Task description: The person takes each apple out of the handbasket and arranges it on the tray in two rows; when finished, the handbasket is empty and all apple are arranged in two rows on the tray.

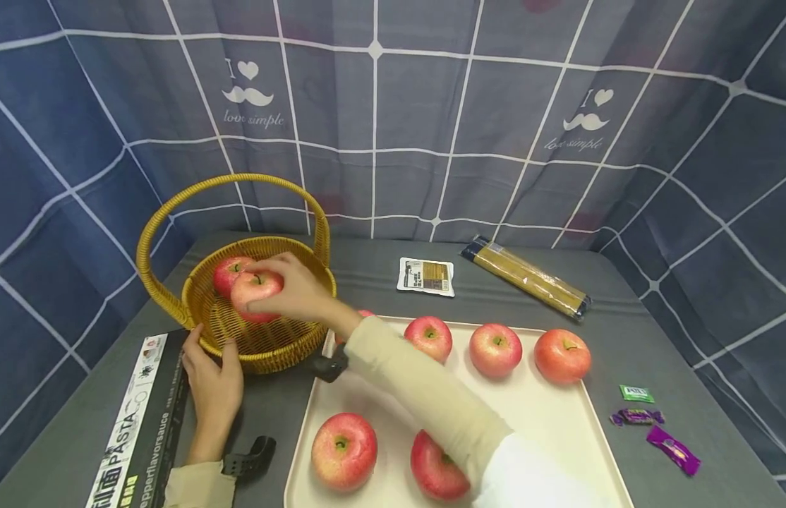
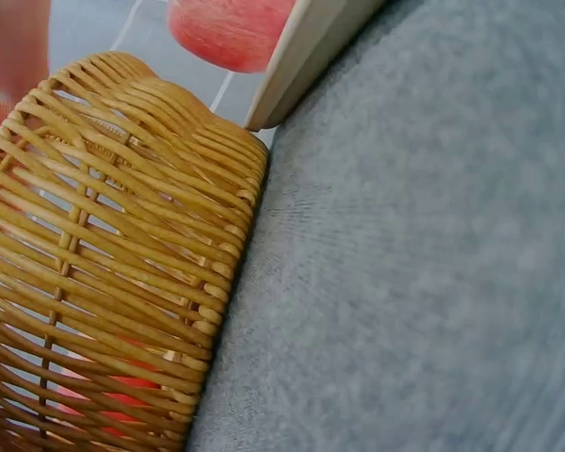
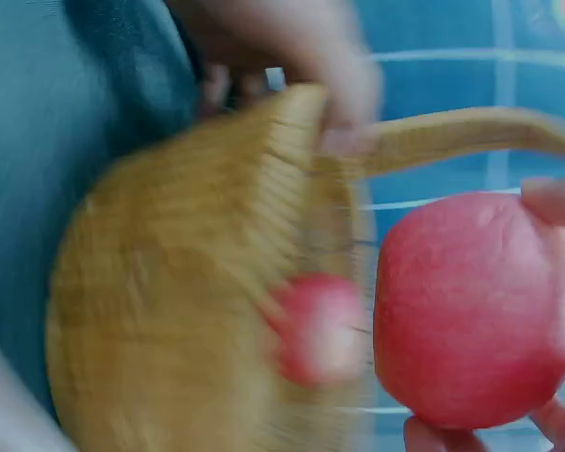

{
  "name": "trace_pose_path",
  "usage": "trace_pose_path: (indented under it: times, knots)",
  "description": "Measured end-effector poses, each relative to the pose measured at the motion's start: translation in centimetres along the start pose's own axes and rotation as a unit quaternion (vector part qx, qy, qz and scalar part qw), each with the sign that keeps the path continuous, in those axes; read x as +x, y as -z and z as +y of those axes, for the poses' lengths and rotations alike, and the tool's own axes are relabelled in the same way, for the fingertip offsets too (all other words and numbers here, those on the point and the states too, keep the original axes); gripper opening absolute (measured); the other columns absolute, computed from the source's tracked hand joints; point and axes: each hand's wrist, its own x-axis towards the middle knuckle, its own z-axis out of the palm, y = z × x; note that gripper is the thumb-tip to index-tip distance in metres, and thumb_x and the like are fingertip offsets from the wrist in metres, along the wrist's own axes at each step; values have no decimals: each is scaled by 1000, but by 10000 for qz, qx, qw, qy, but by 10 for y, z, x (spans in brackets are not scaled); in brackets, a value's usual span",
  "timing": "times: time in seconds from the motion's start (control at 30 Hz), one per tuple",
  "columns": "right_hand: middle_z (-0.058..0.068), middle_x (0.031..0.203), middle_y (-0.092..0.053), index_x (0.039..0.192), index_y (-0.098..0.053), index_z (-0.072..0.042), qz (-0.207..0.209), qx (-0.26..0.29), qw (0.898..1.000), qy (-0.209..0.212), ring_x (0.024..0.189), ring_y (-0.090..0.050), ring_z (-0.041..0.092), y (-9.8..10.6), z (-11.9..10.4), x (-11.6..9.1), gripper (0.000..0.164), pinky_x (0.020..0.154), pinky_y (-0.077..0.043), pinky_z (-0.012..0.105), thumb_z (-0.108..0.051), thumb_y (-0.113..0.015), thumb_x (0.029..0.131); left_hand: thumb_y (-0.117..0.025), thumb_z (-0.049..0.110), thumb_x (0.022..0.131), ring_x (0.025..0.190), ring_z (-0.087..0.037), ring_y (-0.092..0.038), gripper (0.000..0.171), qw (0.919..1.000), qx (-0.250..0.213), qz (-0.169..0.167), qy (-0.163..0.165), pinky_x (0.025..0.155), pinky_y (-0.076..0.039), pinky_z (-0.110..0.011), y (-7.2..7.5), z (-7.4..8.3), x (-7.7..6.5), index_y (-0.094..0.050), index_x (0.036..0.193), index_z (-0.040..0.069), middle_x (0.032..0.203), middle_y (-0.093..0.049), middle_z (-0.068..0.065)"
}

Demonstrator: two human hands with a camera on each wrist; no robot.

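While a pasta box (image 1: pixel 139 423) lies at the far left of the surface (image 1: pixel 367 271), my left grip (image 1: pixel 215 388) is just right of it, touching the front-left rim of the wicker basket (image 1: pixel 269 364); finger and thumb stand apart there, and I cannot tell whether they clamp it. Inside the basket, toward its back left, lies one apple (image 1: pixel 226 274). Over the basket, in front of that fruit, is a second apple (image 1: pixel 258 300), and my right grip (image 1: pixel 298 289) is clamped on it, fingers and thumb against its sides. Right of the basket sits a pale tray (image 1: pixel 545 416). On its left part, toward me, is a round apple (image 1: pixel 344 455); farther right, a front apple (image 1: pixel 436 469) is partly covered by my sleeve (image 1: pixel 431 395). Along the back edge I see a mostly hidden apple (image 1: pixel 365 312), then three red apples (image 1: pixel 496 351) in a row. Behind the tray lie a small packet (image 1: pixel 426 276) and, to its right, a bag of spaghetti (image 1: pixel 526 279). At the far right are three candies (image 1: pixel 637 417).
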Motion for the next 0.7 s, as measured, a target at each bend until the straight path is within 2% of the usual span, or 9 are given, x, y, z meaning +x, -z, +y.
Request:
trace_pose_path:
  times: [0.1, 0.17, 0.23, 0.33, 0.43, 0.53, 0.6, 0.7]
  knots:
    - [-5, 120, -47, 119, -59, -26, -38, 94, 9977, 671, 107, -45, 5, 55, -5, -35, 56, 85, -42, 18, -29, -77, 66, -41, 26, 92, 127, -45, -28, 54, 10000, 4, -24, 3, 101, -22, -58, -1, -1, -2, -20, 141, 13, 141, -23, -22]
    - [-6, 122, -46, 120, -58, -26, 18, 127, 9952, 966, 111, -45, 6, 90, -2, -71, 56, 89, -43, 22, -28, -77, 67, -41, 26, 92, 127, -46, -28, 54, 10000, 24, -21, -20, 100, -22, -58, -2, -1, -3, -21, 141, 14, 140, -24, -22]
    - [-7, 124, -46, 121, -57, -26, 160, 39, 9944, 1044, 116, -42, 7, 122, 6, -116, 57, 93, -41, 25, -27, -77, 68, -41, 26, 92, 127, -46, -28, 54, 10000, 36, -76, -42, 100, -22, -58, -4, -1, -4, -20, 141, 13, 140, -24, -23]
    - [-7, 126, -46, 122, -56, -25, 474, -309, 9950, 817, 120, -41, 9, 154, 28, -192, 59, 92, -41, 26, -21, -78, 67, -41, 26, 92, 126, -47, -29, 55, 9998, 63, -143, -93, 99, -23, -58, -8, -2, -6, -20, 141, 12, 139, -24, -24]
    - [-7, 125, -46, 122, -56, -22, 781, -884, 9923, 389, 118, -40, 8, 165, 51, -265, 65, 89, -38, 19, -15, -81, 62, -40, 26, 92, 125, -48, -30, 54, 9998, 98, -133, -116, 99, -23, -59, -9, -2, -6, -20, 141, 12, 139, -25, -25]
    - [-4, 123, -47, 120, -57, -17, 1041, -1340, 9852, 232, 117, -39, 5, 157, 72, -323, 70, 90, -31, 12, -14, -83, 56, -41, 25, 92, 124, -49, -30, 54, 9998, 122, -80, -130, 98, -23, -59, -7, -3, -5, -21, 140, 12, 138, -25, -25]
    - [-2, 121, -48, 119, -58, -15, 1128, -1443, 9828, 227, 116, -38, 3, 148, 84, -348, 69, 92, -26, 9, -13, -84, 54, -40, 25, 92, 124, -49, -30, 54, 9999, 93, -51, -128, 98, -23, -59, -5, -3, -4, -21, 140, 12, 138, -25, -25]
    - [2, 121, -47, 118, -57, -10, 1151, -1447, 9819, 413, 117, -38, 2, 135, 99, -366, 69, 95, -24, 7, -12, -84, 55, -41, 25, 92, 125, -47, -29, 54, 9999, -16, 42, -127, 99, -22, -58, -2, -4, -1, -22, 140, 11, 137, -26, -25]
